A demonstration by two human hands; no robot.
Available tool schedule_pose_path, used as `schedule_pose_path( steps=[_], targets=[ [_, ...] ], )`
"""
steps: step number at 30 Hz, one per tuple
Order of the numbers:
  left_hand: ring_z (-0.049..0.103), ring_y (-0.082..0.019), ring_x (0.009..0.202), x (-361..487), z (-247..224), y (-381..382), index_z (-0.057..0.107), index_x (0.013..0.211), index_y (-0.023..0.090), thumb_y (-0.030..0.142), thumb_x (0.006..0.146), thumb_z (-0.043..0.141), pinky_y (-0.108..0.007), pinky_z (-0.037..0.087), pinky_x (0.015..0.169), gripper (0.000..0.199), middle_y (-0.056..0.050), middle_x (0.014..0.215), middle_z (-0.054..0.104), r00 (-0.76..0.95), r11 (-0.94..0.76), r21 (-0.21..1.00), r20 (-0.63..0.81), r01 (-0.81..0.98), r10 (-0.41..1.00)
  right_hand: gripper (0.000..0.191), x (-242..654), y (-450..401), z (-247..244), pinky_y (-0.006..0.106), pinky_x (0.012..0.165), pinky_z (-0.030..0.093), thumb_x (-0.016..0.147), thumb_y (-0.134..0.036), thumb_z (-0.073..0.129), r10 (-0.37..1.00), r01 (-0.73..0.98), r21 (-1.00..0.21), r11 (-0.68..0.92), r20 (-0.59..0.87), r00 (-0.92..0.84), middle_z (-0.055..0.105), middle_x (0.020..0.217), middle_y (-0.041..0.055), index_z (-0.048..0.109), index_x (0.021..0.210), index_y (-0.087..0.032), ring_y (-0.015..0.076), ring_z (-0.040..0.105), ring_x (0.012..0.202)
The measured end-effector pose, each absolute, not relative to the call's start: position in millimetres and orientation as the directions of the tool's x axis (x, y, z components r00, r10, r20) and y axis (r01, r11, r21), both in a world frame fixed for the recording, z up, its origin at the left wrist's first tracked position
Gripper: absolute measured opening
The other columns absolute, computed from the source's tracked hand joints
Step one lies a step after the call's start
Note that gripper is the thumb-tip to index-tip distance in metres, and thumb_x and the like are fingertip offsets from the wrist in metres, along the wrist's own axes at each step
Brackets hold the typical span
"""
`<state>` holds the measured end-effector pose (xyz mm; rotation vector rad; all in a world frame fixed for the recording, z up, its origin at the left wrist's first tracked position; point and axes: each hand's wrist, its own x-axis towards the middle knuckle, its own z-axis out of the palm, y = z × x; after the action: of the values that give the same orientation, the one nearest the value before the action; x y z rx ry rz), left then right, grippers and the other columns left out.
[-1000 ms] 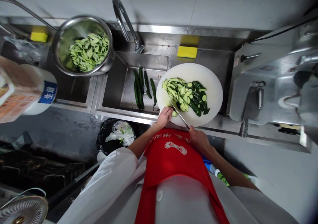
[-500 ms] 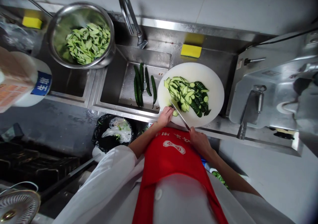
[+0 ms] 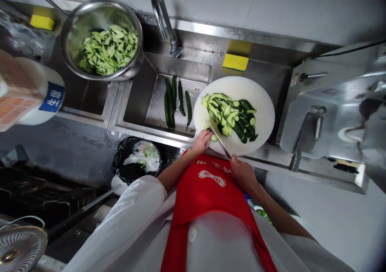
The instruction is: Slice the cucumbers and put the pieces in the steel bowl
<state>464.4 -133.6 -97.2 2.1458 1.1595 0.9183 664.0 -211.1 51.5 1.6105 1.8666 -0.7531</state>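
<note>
On a round white cutting board (image 3: 262, 103) lies a heap of sliced cucumber (image 3: 223, 111), with dark green cut chunks (image 3: 243, 131) on its right side. My right hand (image 3: 242, 170) is closed around the handle of a knife (image 3: 221, 142), whose blade points up and left across the board's near edge. Close to the blade, my left hand (image 3: 201, 142) has its fingers curled down on a piece of cucumber (image 3: 214, 138) at the board's near left edge. The fingers hide most of that piece.
Several whole cucumbers (image 3: 169, 105) lie in the sink (image 3: 141, 99) left of the board. A steel pot (image 3: 68, 59) holds more slices. A faucet (image 3: 173, 43), yellow sponge (image 3: 235, 62), bin with a black bag (image 3: 117, 167) and metal machine (image 3: 325, 99) surround the work area.
The whole view has shifted slightly, so the sink and board appear a little farther right. Both hands, the knife and the cucumber look nearly the same.
</note>
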Motion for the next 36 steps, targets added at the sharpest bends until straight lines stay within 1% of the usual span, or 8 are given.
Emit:
schedule_pose_path(
  steps=[4, 11, 16, 19, 21, 24, 30, 36],
  targets=[
    [0.055, -0.021, 0.104, 463.9, -97.7, -134.0, 0.062, 0.117, 0.017, 0.024, 0.102, 0.040, -0.040, 0.052, 0.090, 0.028, -0.013, 0.107, 0.059, 0.389, -0.480, 0.713, 0.306, 0.511, 0.869, 0.030, 661.8, -210.9, 52.0, 0.029, 0.072, 0.044, 0.105, -0.026, 0.022, 0.678, 0.991, -0.085, 0.106, -0.722, -0.134, 0.071, 0.091, 0.0127, 0.046, 0.119, -0.014, 0.0243, 0.072, 0.088],
    [0.055, -0.021, 0.105, 463.3, -95.4, -133.7, 0.061, 0.118, 0.015, 0.022, 0.102, 0.039, -0.040, 0.051, 0.092, 0.027, -0.013, 0.108, 0.061, 0.398, -0.491, 0.718, 0.317, 0.492, 0.861, 0.030, 661.9, -211.7, 51.4, 0.029, 0.071, 0.043, 0.105, -0.027, 0.022, 0.672, 0.992, -0.070, 0.103, -0.730, -0.121, 0.071, 0.090, 0.0122, 0.046, 0.117, -0.015, 0.0240, 0.072, 0.087],
    [0.056, -0.021, 0.104, 461.3, -97.5, -135.3, 0.062, 0.115, 0.015, 0.022, 0.102, 0.040, -0.040, 0.052, 0.090, 0.027, -0.013, 0.106, 0.060, 0.383, -0.511, 0.709, 0.353, 0.486, 0.854, 0.027, 659.8, -210.9, 53.4, 0.028, 0.072, 0.044, 0.104, -0.026, 0.025, 0.676, 0.991, -0.065, 0.113, -0.726, -0.124, 0.071, 0.089, 0.0124, 0.046, 0.118, -0.015, 0.0234, 0.072, 0.087],
    [0.055, -0.021, 0.102, 460.6, -98.8, -135.6, 0.062, 0.115, 0.016, 0.023, 0.102, 0.041, -0.041, 0.052, 0.089, 0.026, -0.012, 0.104, 0.060, 0.370, -0.490, 0.709, 0.334, 0.507, 0.867, 0.026, 658.9, -210.8, 53.6, 0.028, 0.072, 0.044, 0.104, -0.027, 0.027, 0.667, 0.991, -0.056, 0.123, -0.735, -0.124, 0.071, 0.089, 0.0127, 0.045, 0.118, -0.015, 0.0238, 0.072, 0.087],
    [0.055, -0.021, 0.102, 460.5, -98.9, -135.5, 0.062, 0.116, 0.017, 0.024, 0.102, 0.041, -0.041, 0.052, 0.089, 0.026, -0.012, 0.104, 0.061, 0.381, -0.491, 0.710, 0.327, 0.505, 0.865, 0.026, 659.3, -211.5, 52.7, 0.028, 0.072, 0.044, 0.104, -0.027, 0.026, 0.672, 0.988, -0.066, 0.139, -0.727, -0.143, 0.071, 0.090, 0.0121, 0.044, 0.120, -0.015, 0.0238, 0.072, 0.088],
    [0.056, -0.021, 0.103, 460.5, -97.8, -135.4, 0.062, 0.117, 0.017, 0.025, 0.102, 0.040, -0.041, 0.052, 0.090, 0.027, -0.012, 0.105, 0.061, 0.387, -0.491, 0.721, 0.326, 0.489, 0.863, 0.028, 660.1, -213.0, 51.2, 0.028, 0.071, 0.043, 0.105, -0.026, 0.023, 0.686, 0.988, -0.074, 0.136, -0.713, -0.148, 0.071, 0.088, 0.0109, 0.045, 0.117, -0.015, 0.0229, 0.072, 0.085],
    [0.057, -0.020, 0.102, 456.5, -94.8, -135.1, 0.062, 0.115, 0.015, 0.022, 0.102, 0.041, -0.039, 0.053, 0.089, 0.026, -0.013, 0.107, 0.062, 0.388, -0.524, 0.719, 0.369, 0.457, 0.845, 0.028, 658.7, -210.7, 50.0, 0.028, 0.069, 0.042, 0.105, -0.027, 0.023, 0.678, 0.990, -0.076, 0.117, -0.723, -0.136, 0.071, 0.089, 0.0117, 0.046, 0.116, -0.015, 0.0233, 0.072, 0.086],
    [0.057, -0.021, 0.104, 452.9, -96.8, -134.3, 0.062, 0.116, 0.016, 0.023, 0.102, 0.040, -0.040, 0.053, 0.090, 0.027, -0.013, 0.107, 0.063, 0.420, -0.520, 0.722, 0.341, 0.456, 0.841, 0.029, 658.7, -212.5, 50.4, 0.028, 0.071, 0.042, 0.104, -0.025, 0.023, 0.675, 0.989, -0.088, 0.115, -0.724, -0.143, 0.072, 0.088, 0.0118, 0.046, 0.117, -0.014, 0.0237, 0.072, 0.087]
  ],
)
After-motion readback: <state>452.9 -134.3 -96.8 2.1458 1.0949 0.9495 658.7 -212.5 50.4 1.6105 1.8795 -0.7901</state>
